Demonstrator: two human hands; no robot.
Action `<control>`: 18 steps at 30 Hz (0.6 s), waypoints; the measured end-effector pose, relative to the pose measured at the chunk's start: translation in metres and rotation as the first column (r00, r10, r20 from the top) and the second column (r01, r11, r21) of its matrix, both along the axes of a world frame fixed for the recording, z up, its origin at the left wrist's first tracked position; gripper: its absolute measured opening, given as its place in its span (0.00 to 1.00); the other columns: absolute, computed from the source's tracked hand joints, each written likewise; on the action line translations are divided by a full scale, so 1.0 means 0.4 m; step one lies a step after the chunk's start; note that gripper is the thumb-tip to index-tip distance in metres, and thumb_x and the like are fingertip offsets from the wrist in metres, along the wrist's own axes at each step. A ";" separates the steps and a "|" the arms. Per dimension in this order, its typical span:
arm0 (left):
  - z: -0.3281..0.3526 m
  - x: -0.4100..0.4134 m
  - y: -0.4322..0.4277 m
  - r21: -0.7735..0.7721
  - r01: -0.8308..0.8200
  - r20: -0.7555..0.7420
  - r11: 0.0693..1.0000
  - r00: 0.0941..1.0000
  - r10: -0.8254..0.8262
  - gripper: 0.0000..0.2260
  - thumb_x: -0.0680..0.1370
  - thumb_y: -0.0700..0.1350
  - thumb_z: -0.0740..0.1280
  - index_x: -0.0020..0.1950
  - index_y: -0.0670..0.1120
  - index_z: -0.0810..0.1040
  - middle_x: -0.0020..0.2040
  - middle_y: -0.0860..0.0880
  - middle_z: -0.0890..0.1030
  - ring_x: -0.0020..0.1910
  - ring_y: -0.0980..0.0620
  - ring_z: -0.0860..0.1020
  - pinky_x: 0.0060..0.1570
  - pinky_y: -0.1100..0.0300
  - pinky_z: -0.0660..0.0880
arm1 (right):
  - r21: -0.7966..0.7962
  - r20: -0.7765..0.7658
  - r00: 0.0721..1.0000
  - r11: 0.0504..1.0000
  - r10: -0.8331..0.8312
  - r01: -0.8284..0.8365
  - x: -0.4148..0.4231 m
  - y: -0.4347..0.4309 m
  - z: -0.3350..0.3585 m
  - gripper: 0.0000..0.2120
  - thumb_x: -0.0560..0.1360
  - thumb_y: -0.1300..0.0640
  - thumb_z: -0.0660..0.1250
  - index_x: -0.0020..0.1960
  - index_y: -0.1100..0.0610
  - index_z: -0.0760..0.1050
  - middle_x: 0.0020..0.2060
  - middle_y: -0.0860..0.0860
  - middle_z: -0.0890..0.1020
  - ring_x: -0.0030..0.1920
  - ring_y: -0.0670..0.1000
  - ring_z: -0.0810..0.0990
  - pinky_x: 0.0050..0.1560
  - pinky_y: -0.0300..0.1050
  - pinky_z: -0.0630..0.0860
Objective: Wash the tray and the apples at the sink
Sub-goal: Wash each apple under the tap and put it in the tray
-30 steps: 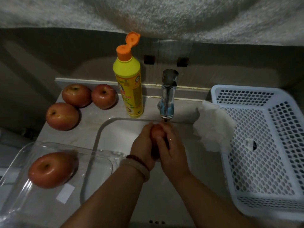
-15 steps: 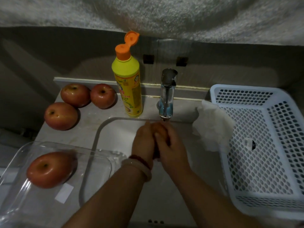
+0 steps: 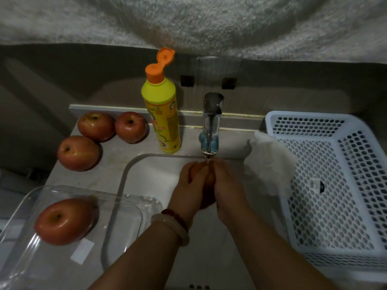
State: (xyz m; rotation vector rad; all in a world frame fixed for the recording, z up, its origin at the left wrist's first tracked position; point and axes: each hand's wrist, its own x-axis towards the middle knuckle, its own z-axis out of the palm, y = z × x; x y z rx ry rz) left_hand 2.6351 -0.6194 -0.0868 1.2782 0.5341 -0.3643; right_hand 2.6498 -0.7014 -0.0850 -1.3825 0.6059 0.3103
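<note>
I had the apple [image 3: 206,181] between my two hands, right under the tap [image 3: 211,124], over the sink [image 3: 146,174]. My left hand [image 3: 191,185] was curled round its left side and my right hand [image 3: 227,185] was curled round its right side, so only a thin strip of red showed in the gap. Both hands touched the apple, and neither was nearer than the other. A little water seemed to run from the spout onto the top of the apple, just by my fingertips. The apple is round, so it had no long way to line up.

I think I was in the middle of rubbing this apple clean, and the next move would turn on where to put it down. The clear tray [image 3: 125,208] lay to my left, half on the bench [image 3: 117,158] and half over the sink edge. It held one apple [image 3: 63,220] and a white sticker. My left hand was the nearer one to it.

Three more apples [image 3: 78,152] sat on the bench behind the tray, near the yellow soap bottle [image 3: 162,114] with its cap flipped open. The white basket [image 3: 335,185] on my right held nothing I could see, with a white cloth [image 3: 270,162] over its near edge
</note>
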 end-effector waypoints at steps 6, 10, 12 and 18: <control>-0.012 -0.018 0.033 0.184 -0.034 0.157 0.982 0.988 0.005 0.17 0.76 0.54 0.69 0.63 0.64 0.70 0.58 0.55 0.76 0.55 0.49 0.79 0.55 0.45 0.78 | -0.492 0.342 0.921 0.871 0.188 0.005 -0.035 -0.050 0.100 0.15 0.81 0.52 0.61 0.66 0.44 0.71 0.58 0.40 0.71 0.58 0.41 0.72 0.46 0.19 0.66; 0.014 -0.032 0.050 0.242 -0.039 0.220 0.970 0.975 -0.016 0.16 0.76 0.50 0.69 0.59 0.65 0.70 0.54 0.61 0.73 0.57 0.50 0.76 0.57 0.46 0.77 | -0.683 0.500 0.772 0.727 0.393 0.073 0.013 -0.063 0.171 0.22 0.81 0.53 0.61 0.74 0.50 0.65 0.67 0.45 0.70 0.66 0.37 0.67 0.64 0.30 0.65; 0.024 -0.037 0.057 0.261 -0.044 0.232 0.964 0.973 -0.018 0.17 0.76 0.49 0.69 0.61 0.62 0.71 0.54 0.62 0.73 0.56 0.51 0.76 0.56 0.46 0.78 | -0.746 0.523 0.693 0.660 0.496 0.091 0.052 -0.061 0.190 0.24 0.79 0.55 0.61 0.75 0.53 0.64 0.72 0.51 0.68 0.70 0.42 0.63 0.67 0.26 0.57; 0.062 -0.059 0.070 0.209 -0.053 0.219 0.976 0.976 0.006 0.14 0.76 0.48 0.69 0.57 0.64 0.71 0.54 0.61 0.73 0.56 0.50 0.76 0.54 0.47 0.79 | -0.802 0.540 0.594 0.580 0.597 0.146 0.082 -0.044 0.151 0.24 0.75 0.61 0.62 0.71 0.56 0.70 0.70 0.55 0.71 0.72 0.54 0.67 0.73 0.46 0.62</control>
